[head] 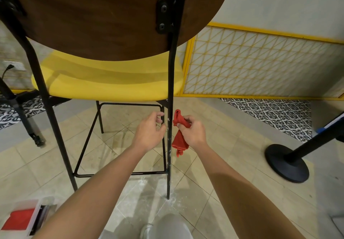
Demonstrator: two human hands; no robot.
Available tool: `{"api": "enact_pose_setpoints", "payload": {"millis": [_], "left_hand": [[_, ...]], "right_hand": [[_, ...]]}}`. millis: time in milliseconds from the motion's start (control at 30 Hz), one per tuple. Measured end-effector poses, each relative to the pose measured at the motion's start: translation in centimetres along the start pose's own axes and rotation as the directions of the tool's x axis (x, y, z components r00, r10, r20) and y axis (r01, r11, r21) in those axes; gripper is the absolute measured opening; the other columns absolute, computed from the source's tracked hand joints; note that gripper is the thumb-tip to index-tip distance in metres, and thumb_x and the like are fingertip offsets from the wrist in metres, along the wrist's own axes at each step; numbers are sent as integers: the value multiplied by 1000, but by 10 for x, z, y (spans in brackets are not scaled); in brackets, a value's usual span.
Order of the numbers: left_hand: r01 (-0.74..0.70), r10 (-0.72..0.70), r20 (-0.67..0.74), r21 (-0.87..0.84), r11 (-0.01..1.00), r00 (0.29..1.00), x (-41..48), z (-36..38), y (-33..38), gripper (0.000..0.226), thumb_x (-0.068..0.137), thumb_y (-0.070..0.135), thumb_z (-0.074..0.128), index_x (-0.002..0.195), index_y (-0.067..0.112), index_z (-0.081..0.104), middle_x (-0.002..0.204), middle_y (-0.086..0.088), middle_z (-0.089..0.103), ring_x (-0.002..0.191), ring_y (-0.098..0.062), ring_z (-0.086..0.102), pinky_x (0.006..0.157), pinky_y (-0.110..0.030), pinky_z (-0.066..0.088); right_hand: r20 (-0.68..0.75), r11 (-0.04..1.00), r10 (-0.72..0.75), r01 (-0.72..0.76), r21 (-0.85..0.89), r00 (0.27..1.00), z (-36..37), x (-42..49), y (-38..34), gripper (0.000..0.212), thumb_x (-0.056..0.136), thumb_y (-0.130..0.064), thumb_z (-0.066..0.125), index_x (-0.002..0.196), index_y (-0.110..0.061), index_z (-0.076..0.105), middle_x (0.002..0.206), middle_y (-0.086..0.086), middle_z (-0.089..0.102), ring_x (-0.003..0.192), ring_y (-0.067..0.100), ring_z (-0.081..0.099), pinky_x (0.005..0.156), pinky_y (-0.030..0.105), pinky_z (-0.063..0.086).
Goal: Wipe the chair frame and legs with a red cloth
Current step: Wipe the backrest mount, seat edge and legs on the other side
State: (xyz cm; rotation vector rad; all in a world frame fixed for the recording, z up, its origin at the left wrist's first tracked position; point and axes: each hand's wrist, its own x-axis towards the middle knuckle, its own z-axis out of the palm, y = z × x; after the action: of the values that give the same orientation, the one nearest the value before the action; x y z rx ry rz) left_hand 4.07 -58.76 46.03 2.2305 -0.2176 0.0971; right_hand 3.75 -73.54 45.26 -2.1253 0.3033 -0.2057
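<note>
A tall chair with a brown wooden backrest (104, 15), a yellow seat (111, 84) and a thin black metal frame stands right in front of me. Its right rear leg (169, 145) runs down to the tiled floor and carries whitish specks. My right hand (191, 132) is shut on a bunched red cloth (179, 138), just right of that leg and apart from it. My left hand (149, 132) is just left of the same leg, below the seat, its fingers curled around a thin black frame bar behind the leg.
A black stanchion base (286, 162) with a slanted post stands on the floor at right. A yellow lattice panel (260, 61) lines the wall behind. A black wheeled stand (28, 119) is at left. A clear box holding something red (22, 218) lies at lower left. My shoe (147, 231) is at the bottom.
</note>
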Motion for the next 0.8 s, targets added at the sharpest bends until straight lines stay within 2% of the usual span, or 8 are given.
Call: {"api": "enact_pose_setpoints", "payload": {"millis": [167,233,300,400,533,600,700,800], "left_hand": [[208,-100,307,-343,916,946,-20,7,16,40,97,40,43,133,22,38,94,9,58,80,0,58,58,-6,44],[283,-131,325,-485,827,937,-26,10,18,40,97,43,41,133,27,33,100,1,61,81,-10,64,59,-17,53],[342,-177,319,-591,731,931,-31,13,20,38,97,44,42,130,31,31,107,-7,61,84,-19,67,67,-31,58],[364,-256,260,-678,638,931,-31,16,19,37,96,41,46,130,30,34,117,-6,59,92,-20,65,80,-42,56],[369,-365,187,-763,531,912,-23,15,19,34,99,34,43,132,26,35,115,-7,58,96,-22,62,79,-43,56],[370,-418,145,-765,527,897,-19,15,19,33,100,34,39,131,24,33,110,-7,57,96,-25,61,82,-47,54],[316,-422,33,-717,622,906,-13,15,21,25,102,31,36,125,24,30,95,0,54,81,-15,58,69,-33,53],[290,-412,-22,-675,678,911,-3,22,23,34,101,32,36,132,19,30,105,-4,56,88,-18,60,71,-31,52]], "right_hand": [[81,987,-84,72,147,993,-7,-14,-9,25,81,-18,70,106,-17,64,106,2,58,90,19,62,80,32,54],[168,965,-100,54,257,981,-9,-22,-15,29,84,-11,66,112,-12,61,100,3,64,82,13,62,70,22,54],[227,949,-144,70,307,963,-11,-26,-19,33,84,-6,66,117,-9,60,104,3,65,89,11,61,75,20,54],[307,960,-214,141,242,927,-14,-26,-21,45,79,-5,70,123,-13,60,118,2,64,112,15,56,97,30,47],[455,972,-175,78,223,873,-20,-19,-23,59,81,-5,70,135,-19,50,128,-2,56,122,10,48,104,42,43],[416,979,-146,70,194,897,-24,-16,-21,54,85,-12,67,135,-20,50,132,-4,55,123,8,46,106,45,40],[222,970,-87,31,243,971,-27,-9,-17,43,89,-19,62,131,-20,54,130,-1,58,122,15,51,104,47,42],[164,965,-45,1,261,985,-25,-1,-15,42,93,-29,56,134,-21,51,132,-3,55,123,15,50,106,44,41]]}}
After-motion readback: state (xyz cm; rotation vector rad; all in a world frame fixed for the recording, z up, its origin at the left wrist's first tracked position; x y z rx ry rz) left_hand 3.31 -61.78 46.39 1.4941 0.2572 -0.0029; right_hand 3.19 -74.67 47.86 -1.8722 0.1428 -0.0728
